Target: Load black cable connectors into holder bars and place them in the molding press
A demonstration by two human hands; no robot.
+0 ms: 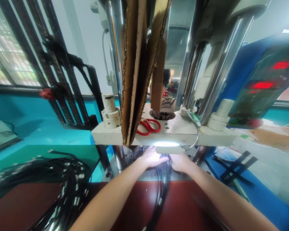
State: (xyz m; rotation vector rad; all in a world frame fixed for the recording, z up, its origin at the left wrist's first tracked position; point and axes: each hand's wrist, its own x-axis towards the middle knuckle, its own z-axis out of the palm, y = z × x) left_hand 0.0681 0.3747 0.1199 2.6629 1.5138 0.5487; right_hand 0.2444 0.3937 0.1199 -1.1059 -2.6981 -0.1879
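Observation:
My left hand (152,158) reaches under the white upper plate of a press, its thumb lying across the top of a bundle of black cables (163,179). From the other side my right hand (179,161) closes against the same bundle. A bright lamp bar (170,150) on the plate's front edge hides the fingertips of both hands. The cables run from between my hands toward me, over the dark red table (183,205). Metal tooling behind the hands is mostly hidden.
Red-handled scissors (149,126) and folded cardboard (132,80) rest on the press plate (207,138). A large coil of black cables (69,179) lies left. At right are black strips (238,166) on a blue surface and a control box (262,83) with red displays.

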